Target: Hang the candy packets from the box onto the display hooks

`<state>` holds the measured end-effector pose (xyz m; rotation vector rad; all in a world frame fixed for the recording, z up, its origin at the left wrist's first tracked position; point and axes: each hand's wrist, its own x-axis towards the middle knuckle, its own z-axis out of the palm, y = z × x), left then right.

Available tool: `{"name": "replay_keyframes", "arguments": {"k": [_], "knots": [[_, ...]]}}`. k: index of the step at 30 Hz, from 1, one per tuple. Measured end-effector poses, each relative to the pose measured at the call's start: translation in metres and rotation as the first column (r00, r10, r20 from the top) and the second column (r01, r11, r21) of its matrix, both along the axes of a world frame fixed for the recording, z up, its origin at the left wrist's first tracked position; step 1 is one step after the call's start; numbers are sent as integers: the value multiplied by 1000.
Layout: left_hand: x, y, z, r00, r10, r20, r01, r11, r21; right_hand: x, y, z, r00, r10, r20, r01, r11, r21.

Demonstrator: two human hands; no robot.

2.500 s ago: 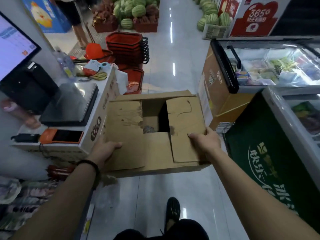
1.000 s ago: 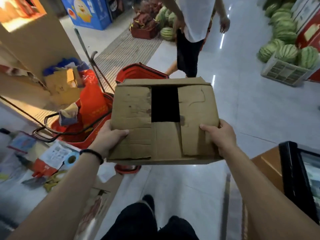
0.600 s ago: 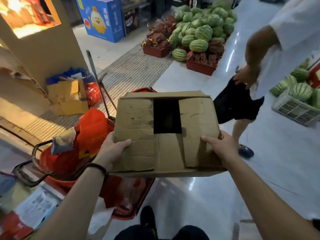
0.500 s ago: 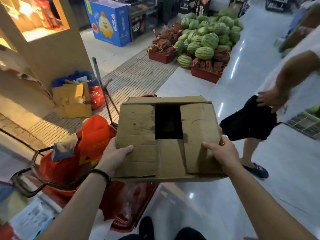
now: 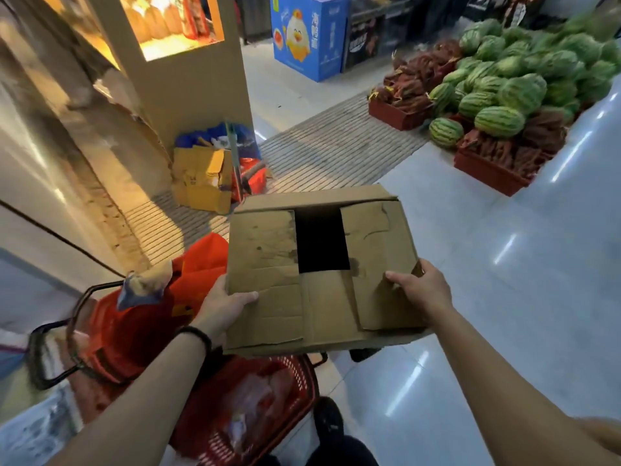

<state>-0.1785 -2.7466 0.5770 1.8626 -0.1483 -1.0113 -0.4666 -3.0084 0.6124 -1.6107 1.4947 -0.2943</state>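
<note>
the person carries a worn cardboard box [image 5: 319, 274] in front of the body, above a red basket [image 5: 255, 408]. the left hand [image 5: 223, 307] grips its left edge, thumb on top; the right hand [image 5: 423, 290] grips the right edge likewise. the flaps leave a dark gap; no packets show inside. watermelons [image 5: 510, 85] are piled far right.

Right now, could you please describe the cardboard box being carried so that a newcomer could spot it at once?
From the watermelon pile at upper right, come down the floor to mid-view. The brown cardboard box is held between the left hand and the right hand, above a red shopping basket. Unlike the yellow carton on the floor, its worn top flaps leave a dark rectangular gap.
</note>
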Motion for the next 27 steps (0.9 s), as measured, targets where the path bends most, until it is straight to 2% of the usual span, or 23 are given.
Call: {"name": "replay_keyframes", "arguments": {"k": [6, 12, 16, 19, 22, 24, 27], "knots": [[12, -50, -27, 991, 135, 11, -136, 987, 86, 50, -90, -43, 978, 209, -13, -208, 976, 71], [14, -89, -54, 977, 210, 29, -212, 967, 143, 78, -143, -101, 945, 327, -8, -319, 927, 195], [7, -99, -78, 969, 224, 101, -242, 941, 235, 87, -146, -135, 885, 443, -141, -395, 877, 273], [8, -100, -83, 971, 197, 137, -229, 929, 289, 93, -137, -141, 853, 455, -256, -414, 888, 200], [11, -95, -81, 977, 132, 165, -177, 938, 298, 103, -127, -134, 808, 452, -378, -478, 878, 29], [12, -90, -74, 978, 88, 190, -144, 940, 308, 112, -118, -124, 793, 464, -395, -532, 843, -78], [17, -78, -55, 978, 49, 204, -116, 936, 333, 133, -100, -110, 729, 566, -386, -646, 755, -114]]}}
